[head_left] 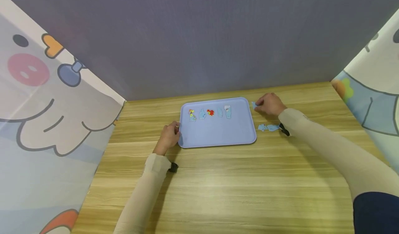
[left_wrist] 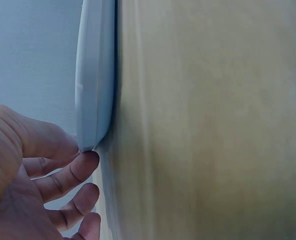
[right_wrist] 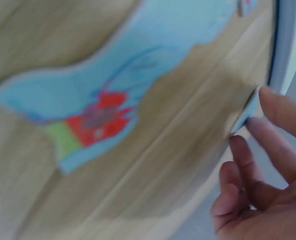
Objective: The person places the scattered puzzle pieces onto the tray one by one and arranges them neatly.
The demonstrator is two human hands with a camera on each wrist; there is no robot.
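I see a small blue puzzle piece [head_left: 254, 104] in the upper right of the head view, just off the right top corner of the tray, and the right hand [head_left: 270, 104] has it. In the right wrist view the thumb and first finger pinch that piece [right_wrist: 248, 111] by its edge, low on the right side of the frame, just beside the tray's rim. The blue tray [head_left: 218, 133] sits in the middle of the wooden table [head_left: 218, 185]. Five little pieces [head_left: 210, 113] lie in a row along its top part. Two more loose pieces [head_left: 269, 127] lie on the wood to the right of the tray, near the right sleeve; a big blurry one of these fills the upper left of the right wrist view. The left hand [head_left: 169, 136] rests at the tray's left edge, and in the left wrist view its fingers [left_wrist: 70, 172] are loosely bent, with a fingertip touching the tray corner, not gripping it. I think the step now is picking up a piece to add to the row. Next, I would need to carry it over the rim and set it down flat beside the last piece, while the left hand keeps the tray from sliding.
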